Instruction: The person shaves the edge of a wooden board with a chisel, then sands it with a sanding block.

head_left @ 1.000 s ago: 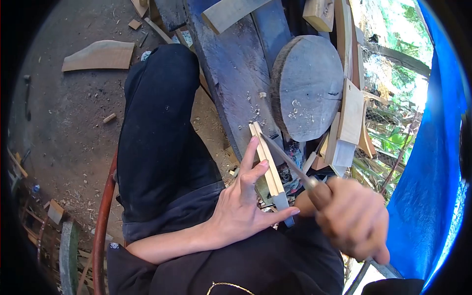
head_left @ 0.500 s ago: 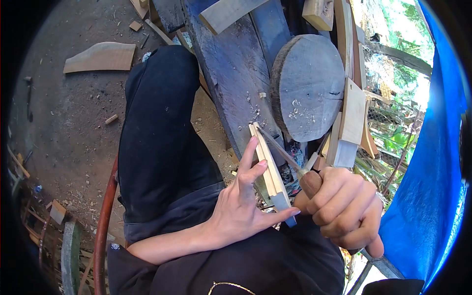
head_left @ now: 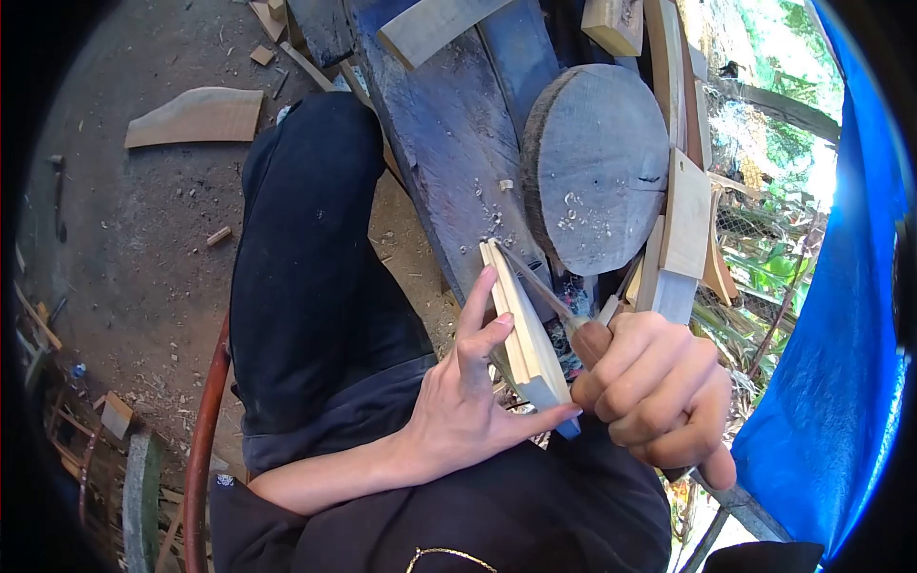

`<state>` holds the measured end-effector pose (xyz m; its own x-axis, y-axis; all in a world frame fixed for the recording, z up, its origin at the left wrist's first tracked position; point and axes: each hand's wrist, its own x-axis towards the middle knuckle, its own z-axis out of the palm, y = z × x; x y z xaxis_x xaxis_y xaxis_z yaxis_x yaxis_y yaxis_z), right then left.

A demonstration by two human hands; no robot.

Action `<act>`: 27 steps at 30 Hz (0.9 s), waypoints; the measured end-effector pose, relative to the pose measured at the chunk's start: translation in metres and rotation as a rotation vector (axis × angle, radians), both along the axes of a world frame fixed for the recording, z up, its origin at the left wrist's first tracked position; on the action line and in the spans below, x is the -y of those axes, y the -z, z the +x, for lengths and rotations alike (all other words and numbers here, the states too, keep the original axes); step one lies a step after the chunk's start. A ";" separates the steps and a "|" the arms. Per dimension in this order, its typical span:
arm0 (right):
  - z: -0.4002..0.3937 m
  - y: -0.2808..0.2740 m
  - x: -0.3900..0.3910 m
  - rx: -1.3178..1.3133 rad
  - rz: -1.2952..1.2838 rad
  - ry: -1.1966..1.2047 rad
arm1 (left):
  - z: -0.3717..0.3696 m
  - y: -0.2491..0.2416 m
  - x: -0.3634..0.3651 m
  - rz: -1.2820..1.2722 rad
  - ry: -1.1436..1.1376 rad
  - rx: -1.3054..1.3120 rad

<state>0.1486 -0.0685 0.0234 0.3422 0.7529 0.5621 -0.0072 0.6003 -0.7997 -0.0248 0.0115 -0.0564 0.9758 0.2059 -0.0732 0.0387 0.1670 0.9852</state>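
My left hand [head_left: 449,401] steadies a narrow, pale grooved piece of wood [head_left: 521,339], fingers along its left side and thumb across its near end. The wood slants away from my lap, its far end close to the dark bench plank. In my right hand [head_left: 659,392] is a chisel [head_left: 544,293], its brown wooden handle wrapped by my fingers. The slim blade points to the far end of the wood, along its right side; whether the tip touches is too small to tell.
A round wooden slab [head_left: 602,172] with shavings stands on the plank bench [head_left: 444,143]. Boards [head_left: 686,215] are stacked to its right, beside a blue tarp [head_left: 812,382]. A curved board [head_left: 196,116] lies on the dirt floor at left, near a red metal tube [head_left: 205,449].
My right hand and the chisel have shifted slightly left and forward. The wood has rolled a little, showing more of its near end. My left hand stays almost in place.
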 end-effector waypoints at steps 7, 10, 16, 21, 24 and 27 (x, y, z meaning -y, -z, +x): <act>0.005 0.010 -0.003 -0.003 -0.002 -0.031 | 0.001 0.006 0.006 -0.019 -0.068 0.031; 0.001 -0.004 -0.001 -0.025 0.039 -0.038 | 0.001 0.006 0.006 0.038 -0.046 0.045; 0.000 0.005 -0.009 -0.030 0.007 0.014 | 0.001 0.003 0.003 0.025 -0.032 0.017; -0.001 0.009 -0.014 -0.059 0.074 -0.033 | -0.002 0.003 0.004 0.031 -0.044 0.016; 0.002 0.006 -0.015 -0.016 0.014 -0.036 | -0.002 0.004 0.004 0.030 -0.040 0.013; 0.001 0.007 -0.013 -0.008 -0.002 -0.059 | -0.002 0.004 0.001 0.044 -0.032 0.004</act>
